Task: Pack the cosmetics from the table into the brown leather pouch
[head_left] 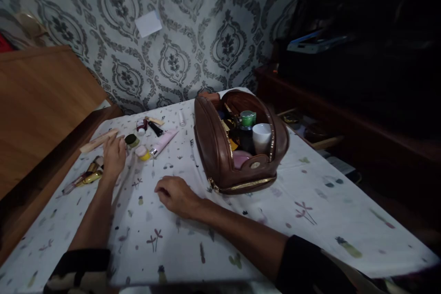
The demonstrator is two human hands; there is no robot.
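Observation:
My left hand [115,156] reaches among small cosmetics at the left of the table, its fingers beside a pale flat stick [98,141]; whether they hold anything is hard to make out. Just right of it are a dark green-lidded jar [132,140], a jar with a yellow base [142,152] and a pink tube [164,142]. Lipstick-like tubes [90,178] lie below it. My right hand [177,196] rests on the cloth with its fingers curled, near the front left of an open brown bag [213,147]. Inside the bag stand a white cup [262,137] and a green-topped jar [248,119].
A patterned white cloth [310,197] covers the table. Wooden furniture [44,96] stands at the left, and an open drawer [327,142] is at the right. Behind the table is a patterned wall with a white card [148,24].

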